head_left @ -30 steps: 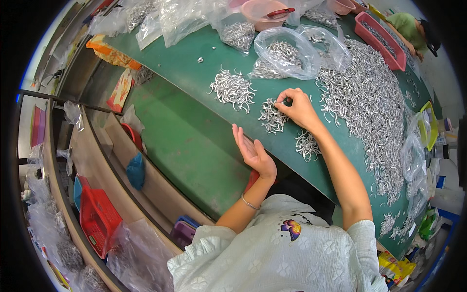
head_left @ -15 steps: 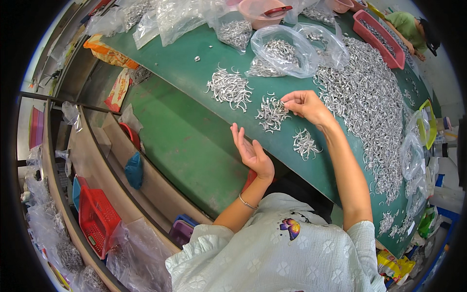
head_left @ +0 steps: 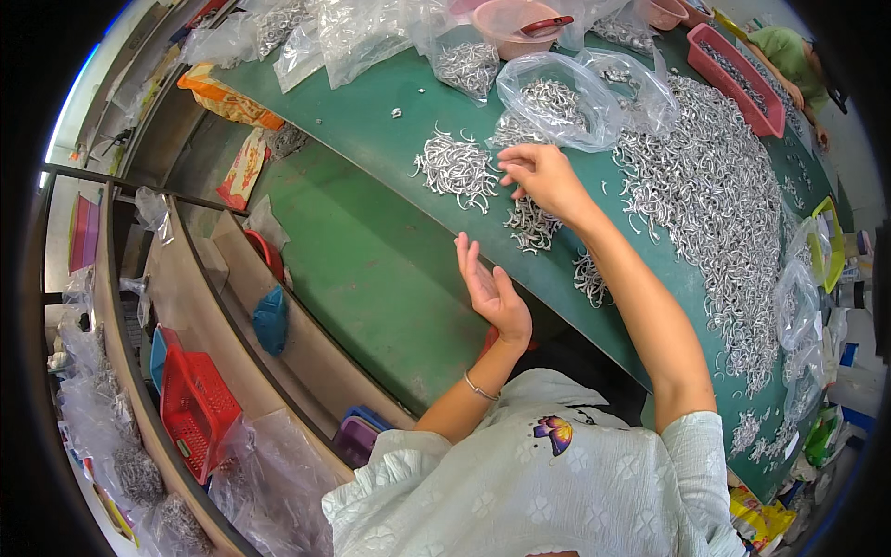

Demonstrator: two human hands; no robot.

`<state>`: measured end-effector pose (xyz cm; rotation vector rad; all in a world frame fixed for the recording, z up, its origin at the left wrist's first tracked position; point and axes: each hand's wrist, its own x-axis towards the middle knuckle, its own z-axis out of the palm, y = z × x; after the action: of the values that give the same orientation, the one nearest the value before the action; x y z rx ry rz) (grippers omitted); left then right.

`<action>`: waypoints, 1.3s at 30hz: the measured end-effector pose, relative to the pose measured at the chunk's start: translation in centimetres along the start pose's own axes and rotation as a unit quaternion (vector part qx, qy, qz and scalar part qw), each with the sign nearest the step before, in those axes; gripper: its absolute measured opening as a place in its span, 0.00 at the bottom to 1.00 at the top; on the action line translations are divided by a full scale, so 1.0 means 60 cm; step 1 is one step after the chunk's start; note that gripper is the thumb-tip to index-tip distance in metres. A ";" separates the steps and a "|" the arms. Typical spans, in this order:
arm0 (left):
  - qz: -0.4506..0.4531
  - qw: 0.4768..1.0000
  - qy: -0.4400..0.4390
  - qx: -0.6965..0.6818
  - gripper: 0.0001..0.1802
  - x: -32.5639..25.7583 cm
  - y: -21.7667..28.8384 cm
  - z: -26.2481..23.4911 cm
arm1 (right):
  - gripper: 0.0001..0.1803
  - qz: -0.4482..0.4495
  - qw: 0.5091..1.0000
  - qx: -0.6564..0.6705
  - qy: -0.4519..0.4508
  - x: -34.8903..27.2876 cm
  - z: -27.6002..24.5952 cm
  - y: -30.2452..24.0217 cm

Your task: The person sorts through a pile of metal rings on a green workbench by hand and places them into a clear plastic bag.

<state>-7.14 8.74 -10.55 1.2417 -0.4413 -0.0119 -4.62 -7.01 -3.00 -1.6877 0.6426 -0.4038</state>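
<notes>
The right hand [head_left: 542,178] is hovering over a small pile [head_left: 532,232] of curved metal pieces by the near edge of the green table [head_left: 357,110], fingers curling; I cannot tell whether they are pinching one. The left hand [head_left: 498,295] is hanging empty and open beyond that edge. The pieces are looking light, stiff and slippery, probably best gripped mid-curve. The right forearm [head_left: 640,292] is partly blocking another pile [head_left: 588,277]; a clear bag [head_left: 594,116] is sitting behind.
</notes>
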 end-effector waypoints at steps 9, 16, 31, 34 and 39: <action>0.002 0.998 0.043 -0.050 0.31 0.013 -0.010 0.027 | 0.19 -0.137 0.938 -0.302 0.104 -0.087 -0.010 0.094; -0.010 0.995 0.077 -0.067 0.30 0.016 -0.007 0.039 | 0.20 -0.151 0.955 -0.239 0.087 -0.083 0.013 0.084; -0.059 0.989 0.103 -0.085 0.29 0.017 -0.011 0.040 | 0.19 -0.131 0.943 -0.292 0.088 -0.126 0.046 0.074; -0.060 0.988 0.107 -0.098 0.29 0.017 -0.012 0.038 | 0.21 -0.114 0.957 -0.257 0.073 -0.138 0.052 0.069; -0.059 0.988 0.105 -0.100 0.29 0.017 -0.011 0.040 | 0.26 -0.100 0.923 -0.335 0.160 -0.117 0.039 0.071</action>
<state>-6.86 6.09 -10.26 1.0572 -0.1771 -0.0253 -9.58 -1.38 -7.07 -2.3804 0.9211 -0.6659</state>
